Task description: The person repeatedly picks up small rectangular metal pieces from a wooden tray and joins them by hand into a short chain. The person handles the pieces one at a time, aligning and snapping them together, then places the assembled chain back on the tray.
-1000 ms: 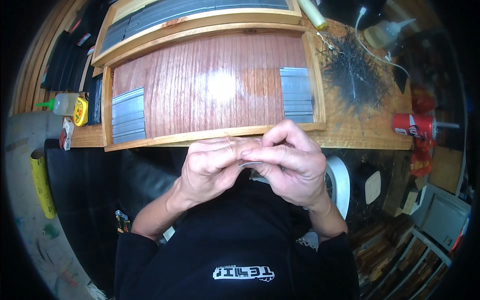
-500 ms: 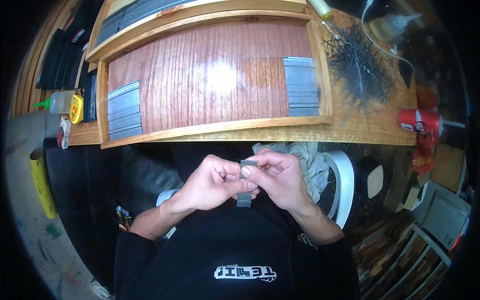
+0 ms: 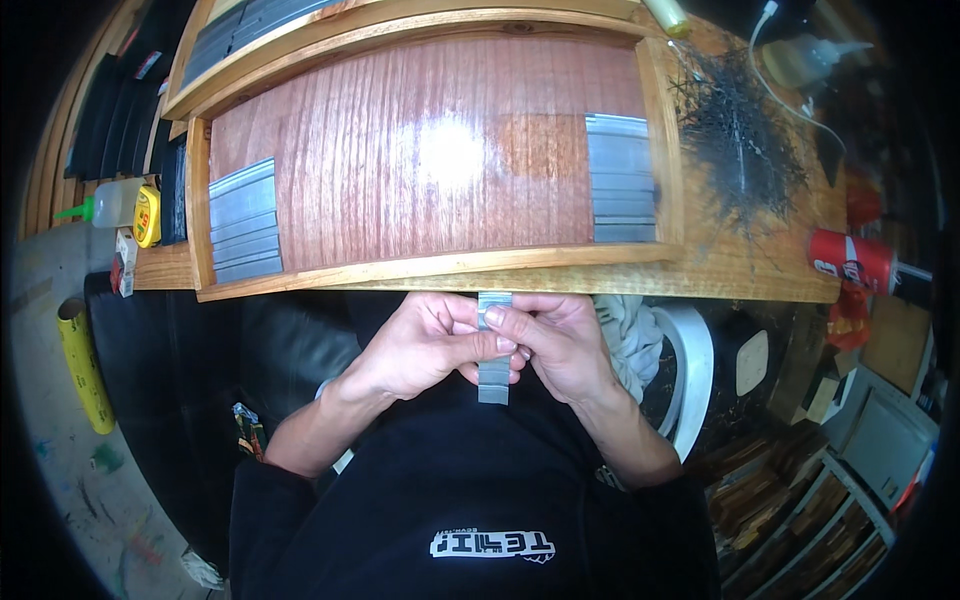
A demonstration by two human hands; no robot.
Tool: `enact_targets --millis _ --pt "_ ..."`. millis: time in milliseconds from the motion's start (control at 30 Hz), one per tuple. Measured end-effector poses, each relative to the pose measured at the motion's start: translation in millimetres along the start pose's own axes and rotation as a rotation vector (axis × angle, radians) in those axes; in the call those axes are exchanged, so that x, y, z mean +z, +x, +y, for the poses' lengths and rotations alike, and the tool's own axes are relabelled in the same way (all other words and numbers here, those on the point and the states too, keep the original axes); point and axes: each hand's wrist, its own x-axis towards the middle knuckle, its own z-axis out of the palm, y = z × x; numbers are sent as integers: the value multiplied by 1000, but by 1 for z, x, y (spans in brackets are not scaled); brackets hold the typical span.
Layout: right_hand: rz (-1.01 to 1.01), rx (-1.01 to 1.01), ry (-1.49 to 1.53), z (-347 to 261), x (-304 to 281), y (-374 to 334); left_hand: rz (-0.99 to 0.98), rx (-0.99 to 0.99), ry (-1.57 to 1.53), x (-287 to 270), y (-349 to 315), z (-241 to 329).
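Note:
Just beyond my chest and below the table edge, I hold a narrow grey strip [image 3: 493, 388] with crosswise ridges, upright in view. My left hand [image 3: 425, 345] is closed on its middle, thumb across the front. My right hand [image 3: 560, 350] pinches it higher up, thumb on top. The fingers behind the strip are partly hidden. Past my hands lies a shallow wooden tray [image 3: 440, 268] with a glossy reddish-brown floor. Similar grey strips sit side by side in it, one group [image 3: 243, 222] at the left end and another [image 3: 621, 180] at the right.
Behind stands another wooden tray [image 3: 330, 30] with grey strips. On the table's right lie a heap of thin dark bristly pieces [image 3: 740, 140], a squeeze bottle [image 3: 805, 62] and a red can [image 3: 850, 262]. A green-tipped bottle [image 3: 115, 205] and yellow container [image 3: 147, 215] are left.
Both hands, still gripping the strip, have moved slightly away from my body toward the table edge. The strip now catches more light. The view has shifted a little.

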Motion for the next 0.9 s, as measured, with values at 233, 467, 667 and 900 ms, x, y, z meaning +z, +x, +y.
enact_targets --millis 233,467,667,900 --pt "-7 -48 -14 4 -1 1 -4 -5 -13 0 -1 2" --pt "-18 -83 -33 4 0 1 -20 -14 -38 -2 0 1" --pt "-54 -61 -170 -12 -2 -13 -13 -51 -37 4 -10 2" --pt "-61 -160 -262 -11 -3 -27 -31 -60 -61 8 -19 -5"
